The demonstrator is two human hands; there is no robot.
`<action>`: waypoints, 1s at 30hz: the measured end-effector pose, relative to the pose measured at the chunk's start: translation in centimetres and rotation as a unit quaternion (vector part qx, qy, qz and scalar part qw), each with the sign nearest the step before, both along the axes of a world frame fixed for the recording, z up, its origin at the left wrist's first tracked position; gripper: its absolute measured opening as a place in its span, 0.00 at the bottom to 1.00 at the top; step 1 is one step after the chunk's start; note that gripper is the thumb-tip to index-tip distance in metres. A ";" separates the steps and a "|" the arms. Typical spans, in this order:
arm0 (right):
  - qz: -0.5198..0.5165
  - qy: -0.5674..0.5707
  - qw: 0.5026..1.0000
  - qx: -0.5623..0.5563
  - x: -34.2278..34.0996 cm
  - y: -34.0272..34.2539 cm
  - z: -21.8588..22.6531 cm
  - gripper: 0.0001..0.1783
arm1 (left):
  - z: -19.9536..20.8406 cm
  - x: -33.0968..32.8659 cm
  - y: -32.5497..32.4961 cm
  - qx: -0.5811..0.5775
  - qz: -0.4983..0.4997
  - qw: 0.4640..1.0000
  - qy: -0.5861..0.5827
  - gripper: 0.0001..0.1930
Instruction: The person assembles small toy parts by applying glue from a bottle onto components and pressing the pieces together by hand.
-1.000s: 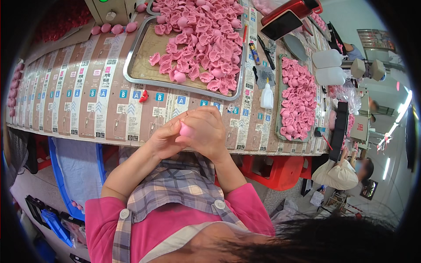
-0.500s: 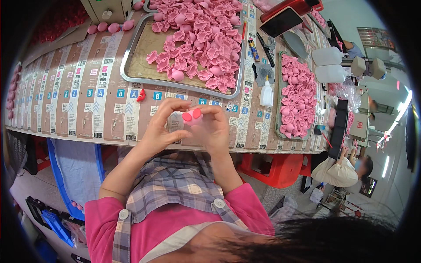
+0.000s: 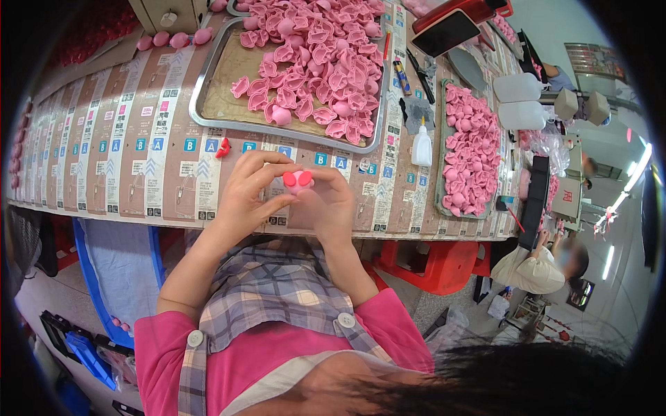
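Between my two hands, above the table's near edge, is a small pink plastic toy part (image 3: 298,189) with two red oval pads on top. My left hand (image 3: 248,186) pinches its left side with thumb and fingers. On the other side, my right hand (image 3: 331,206) has its fingers closed on the same part; its thumb area is blurred. Just beyond my left hand lies a small red piece (image 3: 223,148) on the patterned table cover. A metal tray (image 3: 202,114) farther off carries a heap of pink moulded parts (image 3: 309,76), some hollow shells, some rounded.
Right of the tray stand a white squeeze bottle (image 3: 422,148), a black pen-like tool (image 3: 420,75) and a second tray (image 3: 440,187) of pink parts. A phone (image 3: 446,33) is propped behind. A red stool (image 3: 437,267) sits below the table edge; another person (image 3: 531,270) works at far right.
Both hands have shifted slightly left with the pink toy part. The part has turned a little, so its two red pads stand more upright toward the view.
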State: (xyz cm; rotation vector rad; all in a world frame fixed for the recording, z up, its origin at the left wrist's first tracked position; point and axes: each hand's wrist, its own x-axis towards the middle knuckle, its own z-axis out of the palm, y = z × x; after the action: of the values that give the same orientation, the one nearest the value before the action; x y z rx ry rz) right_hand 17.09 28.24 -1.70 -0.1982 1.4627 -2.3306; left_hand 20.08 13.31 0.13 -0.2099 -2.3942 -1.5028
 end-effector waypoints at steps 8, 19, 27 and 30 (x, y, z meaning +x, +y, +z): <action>-0.057 0.299 0.922 0.239 0.0 -0.3 2.0 0.14 | -0.7 0.1 -0.2 0.060 -0.025 0.997 -0.028 0.18; 0.102 -0.083 0.989 -0.062 -0.3 0.2 1.9 0.12 | -0.5 0.2 -0.2 0.091 -0.027 0.995 0.018 0.18; 0.082 -0.021 0.996 -0.016 0.3 0.4 1.1 0.13 | -0.2 0.0 -0.1 -0.004 -0.036 0.995 0.095 0.21; 0.093 -0.044 0.995 -0.015 0.2 0.3 1.1 0.15 | -0.1 -0.1 -0.1 -0.018 -0.042 0.993 0.111 0.21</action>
State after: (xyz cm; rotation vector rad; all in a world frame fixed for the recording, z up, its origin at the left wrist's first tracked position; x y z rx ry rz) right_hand 17.28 28.58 -0.57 -0.2257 1.3097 -2.1840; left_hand 20.01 13.23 -0.01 -0.4670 -2.2609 -1.3925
